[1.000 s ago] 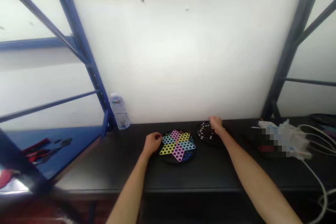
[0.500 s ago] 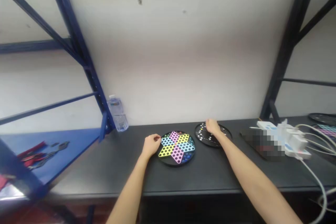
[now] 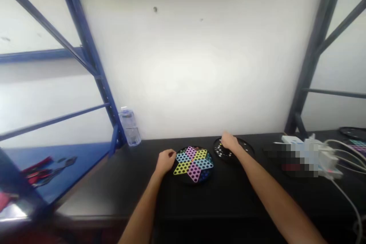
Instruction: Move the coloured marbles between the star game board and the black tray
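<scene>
A round black board with a star of yellow, pink, blue and green perforated triangles lies on the black tabletop. My left hand rests curled against the board's left rim, fingers closed on the edge. To the right lies a round black tray holding several small white and coloured pegs. My right hand reaches into that tray with fingers bent down over the pegs; whether it holds one is hidden.
A clear water bottle stands by the wall at the blue rack post. White power strips and cables crowd the right side. Red-handled tools lie on a blue shelf at left.
The view has tipped slightly downward. My right hand has stayed over the peg tray, shifting a little left; my left hand remains at the board's rim.
</scene>
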